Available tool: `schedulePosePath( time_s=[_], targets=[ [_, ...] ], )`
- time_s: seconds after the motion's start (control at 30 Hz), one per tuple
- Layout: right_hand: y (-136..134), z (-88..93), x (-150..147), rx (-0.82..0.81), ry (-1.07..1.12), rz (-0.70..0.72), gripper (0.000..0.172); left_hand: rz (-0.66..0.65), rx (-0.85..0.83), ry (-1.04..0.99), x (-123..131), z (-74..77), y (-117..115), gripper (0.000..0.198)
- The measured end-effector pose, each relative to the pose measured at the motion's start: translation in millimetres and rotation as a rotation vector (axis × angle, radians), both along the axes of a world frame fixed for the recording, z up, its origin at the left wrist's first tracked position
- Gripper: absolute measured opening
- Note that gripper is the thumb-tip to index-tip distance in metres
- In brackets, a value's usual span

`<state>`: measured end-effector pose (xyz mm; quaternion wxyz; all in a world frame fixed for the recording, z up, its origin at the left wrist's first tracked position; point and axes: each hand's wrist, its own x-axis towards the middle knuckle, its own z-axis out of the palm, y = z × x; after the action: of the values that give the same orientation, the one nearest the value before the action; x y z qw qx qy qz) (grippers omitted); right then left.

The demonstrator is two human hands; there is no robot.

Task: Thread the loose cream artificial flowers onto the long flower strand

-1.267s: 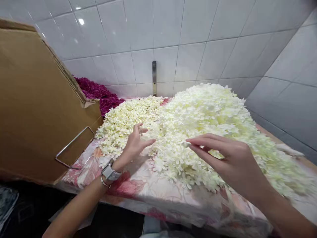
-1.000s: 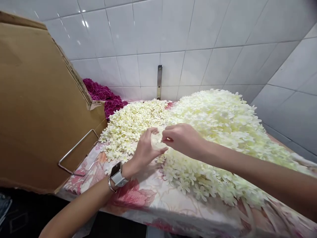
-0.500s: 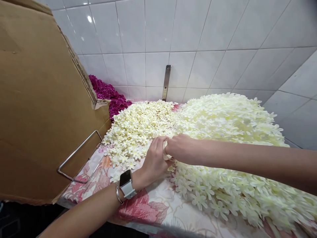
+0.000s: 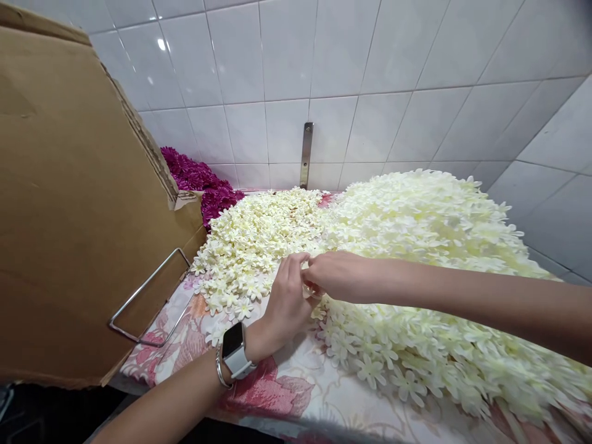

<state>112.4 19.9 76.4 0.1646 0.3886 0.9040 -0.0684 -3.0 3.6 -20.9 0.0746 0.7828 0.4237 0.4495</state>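
My left hand (image 4: 289,300) and my right hand (image 4: 335,275) meet at the middle of the view, fingers bent and pressed together. Between their fingertips shows a bit of a small cream-white flower piece (image 4: 305,266), mostly hidden by the fingers. Behind the hands spreads a pile of small cream flowers (image 4: 259,225). Larger white flowers (image 4: 425,216) form a high heap under and around my right forearm. A watch with a white strap (image 4: 237,350) and a silver bracelet (image 4: 221,368) are on my left wrist.
A tall cardboard box (image 4: 87,234) stands at the left, with a bent metal wire frame (image 4: 148,290) by its base. Purple flowers (image 4: 201,185) lie behind it. Beneath is a floral cloth (image 4: 342,394). A metal strip (image 4: 306,154) is fixed to the tiled wall (image 4: 240,68).
My hands stay together in almost the same place, with the fingers slightly shifted. Less of the pale piece shows between them. The view has moved a little.
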Motion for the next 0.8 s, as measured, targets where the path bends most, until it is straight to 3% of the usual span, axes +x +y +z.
schedulePosePath(
  time_s=[0.27,0.43,0.67,0.8],
  targets=[
    [1.3,6.8,17.0,-0.118,0.139,-0.006,0.008,0.004,-0.169,-0.081,-0.8,6.7,-2.5,0.048],
    [0.1,0.4,19.5,-0.110,0.350,-0.094,0.027,0.018,-0.288,-0.153,-1.1,12.8,-4.1,0.046],
    [10.5,-2.9,25.2,-0.106,0.562,-0.282,0.018,0.019,-0.518,-0.314,-3.4,13.1,-1.8,0.068],
    [11.6,-1.6,28.9,-0.052,0.621,-0.346,0.018,-0.004,-0.595,-0.362,-2.5,14.7,-1.5,0.069]
  ],
)
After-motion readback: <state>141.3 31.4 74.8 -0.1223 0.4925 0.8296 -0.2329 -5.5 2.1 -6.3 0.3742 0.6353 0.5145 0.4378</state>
